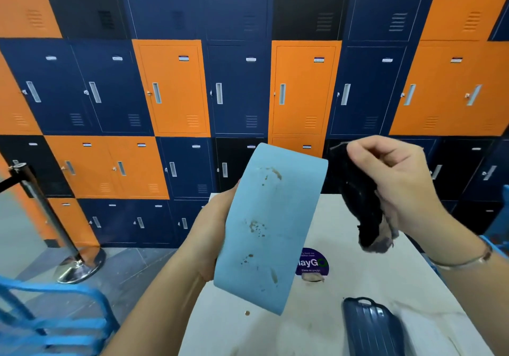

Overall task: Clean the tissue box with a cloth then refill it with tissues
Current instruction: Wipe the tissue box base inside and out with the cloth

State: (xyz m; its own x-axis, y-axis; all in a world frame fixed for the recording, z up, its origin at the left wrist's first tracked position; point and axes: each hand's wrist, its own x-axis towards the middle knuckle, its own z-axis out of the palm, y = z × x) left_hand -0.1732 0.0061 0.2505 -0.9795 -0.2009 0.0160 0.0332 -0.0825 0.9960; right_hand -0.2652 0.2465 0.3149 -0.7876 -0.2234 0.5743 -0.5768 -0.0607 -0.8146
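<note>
1. The left hand [214, 226] holds a light blue tissue box [271, 226] by its long left side. Most of its fingers are hidden behind the box, so only the palm and wrist show.
2. The tissue box is in the middle of the view, lifted clear of the white table [371, 286]. It stands on end and leans a little towards 1 o'clock. The broad face turned to the camera carries brown smears and specks near the top, the middle and the bottom.
3. The right hand [396, 179], at 3 o'clock from the box's upper end, has its fingers curled in and pinches a black cloth [355, 195]. The cloth hangs down just beside the box's right edge; whether the two touch cannot be told.
4. A thin bracelet [462, 262] sits on the right wrist.
5. On the table, a round purple sticker [312, 263] lies at 5 o'clock from the box's middle, partly hidden by the box. A ribbed dark blue case [369, 325] lies further towards 5 o'clock, near the bottom edge.
6. A wall of orange, navy and black lockers [170, 88] fills 12 o'clock. A chrome stanchion [46, 206] stands at 9 o'clock and a blue chair [55, 328] at 7 o'clock.
</note>
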